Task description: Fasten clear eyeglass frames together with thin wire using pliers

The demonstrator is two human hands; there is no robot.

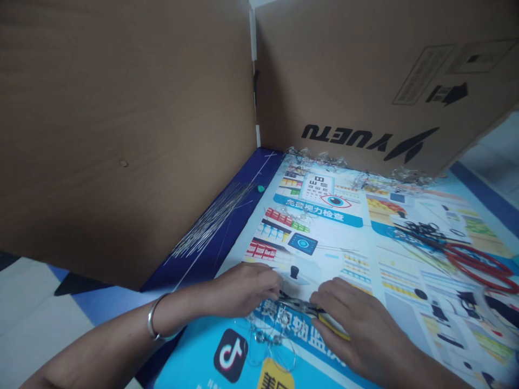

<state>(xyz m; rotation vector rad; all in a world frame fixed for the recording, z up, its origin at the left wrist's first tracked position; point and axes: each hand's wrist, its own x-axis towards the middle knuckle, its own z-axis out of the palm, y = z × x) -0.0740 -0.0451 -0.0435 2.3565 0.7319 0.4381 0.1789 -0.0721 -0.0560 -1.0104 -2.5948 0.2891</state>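
My right hand (352, 319) is wrapped round a pair of pliers (300, 306) with yellow handles, their metal jaws pointing left. At the jaws' tip, my left hand (253, 289) is closed in a pinch on what looks like a thin wire, mostly hidden by the fingers. A silver bangle (152, 319) circles the left wrist. Just below both hands, bent wire pieces with loops and small shiny round parts (267, 337) lie over the blue printed sheet (190, 351); whether they join the pinched wire I cannot tell.
A bundle of straight wires (214, 219) lies at the left. Cardboard panels (121, 135) stand along the left and back. Several bent wire pieces (320, 158) line the back panel. Red-handled scissors (478, 265) and black loops (424, 231) lie at the right; a small green piece (261, 189) sits farther back.
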